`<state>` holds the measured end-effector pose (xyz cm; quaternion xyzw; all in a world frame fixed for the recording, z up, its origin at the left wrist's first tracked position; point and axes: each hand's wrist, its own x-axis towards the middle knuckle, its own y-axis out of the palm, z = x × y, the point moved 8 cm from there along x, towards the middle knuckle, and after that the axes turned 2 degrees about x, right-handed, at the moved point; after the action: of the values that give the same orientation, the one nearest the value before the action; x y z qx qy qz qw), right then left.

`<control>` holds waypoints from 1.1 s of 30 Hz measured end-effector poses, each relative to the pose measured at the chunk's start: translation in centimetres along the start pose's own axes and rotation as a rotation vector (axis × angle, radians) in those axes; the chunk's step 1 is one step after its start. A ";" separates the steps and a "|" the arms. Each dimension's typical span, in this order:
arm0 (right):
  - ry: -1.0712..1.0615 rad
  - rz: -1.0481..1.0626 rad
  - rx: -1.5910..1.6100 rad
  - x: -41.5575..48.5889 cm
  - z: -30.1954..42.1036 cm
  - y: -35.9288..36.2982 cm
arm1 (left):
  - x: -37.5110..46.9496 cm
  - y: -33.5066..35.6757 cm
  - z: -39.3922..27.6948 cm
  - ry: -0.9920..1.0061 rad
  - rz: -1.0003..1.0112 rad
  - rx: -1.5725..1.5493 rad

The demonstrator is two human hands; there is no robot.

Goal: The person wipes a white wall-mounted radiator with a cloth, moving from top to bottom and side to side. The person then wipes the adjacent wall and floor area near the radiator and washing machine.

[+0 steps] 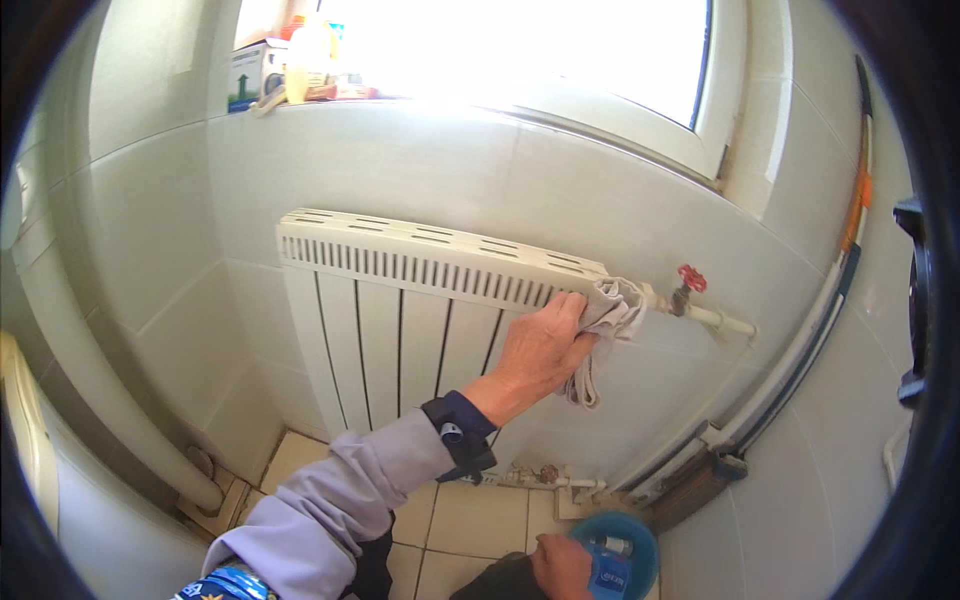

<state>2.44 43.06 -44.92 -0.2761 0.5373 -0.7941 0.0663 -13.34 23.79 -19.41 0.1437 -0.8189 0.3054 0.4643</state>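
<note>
My left hand point(536, 349) grips a crumpled grey-beige cloth point(611, 307). It presses the cloth against the upper right end of a white panel radiator point(442, 262), and a fold of cloth hangs below the fingers. A lavender sleeve and a dark band with a small device cover that wrist. Low in the picture, my right hand point(562, 566) is beside a blue plastic basin point(651, 551), its fingers curled and partly out of sight. The dark cloth next to it looks like a trouser knee. Inside the basin lie a blue packet point(609, 574) and a small bottle point(616, 545).
A red-handled valve point(690, 279) sits on the pipe right of the radiator; another red valve point(549, 473) is near the floor. Long poles point(855, 225) and a broom-like head point(686, 487) lean along the right wall. Boxes and bottles point(300, 67) stand on the windowsill.
</note>
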 end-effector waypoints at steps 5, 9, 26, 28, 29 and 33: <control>0.005 -0.055 0.123 -0.3 0.2 -0.2 | -2.5 -5.1 6.0 -0.189 -0.094 0.136; 0.002 -0.013 0.078 0.0 0.4 0.7 | -6.2 -15.8 12.7 -0.249 -0.293 0.212; -0.084 0.048 -0.011 1.2 1.7 1.2 | -16.9 -20.9 14.1 -0.529 -0.254 -0.239; -0.065 0.029 -0.009 1.0 1.3 1.1 | -15.5 -15.2 11.4 -0.449 -0.138 -0.343; -0.063 0.017 -0.003 0.7 1.2 0.9 | -15.0 -12.8 10.1 -0.397 -0.097 -0.393; -0.018 0.063 -0.058 0.2 0.5 1.1 | -15.3 -5.7 7.3 -0.459 0.030 -0.394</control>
<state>2.29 42.10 -45.71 -0.2680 0.5678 -0.7733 0.0880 -7.22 14.05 -33.14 0.1039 -0.9479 0.1072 0.2813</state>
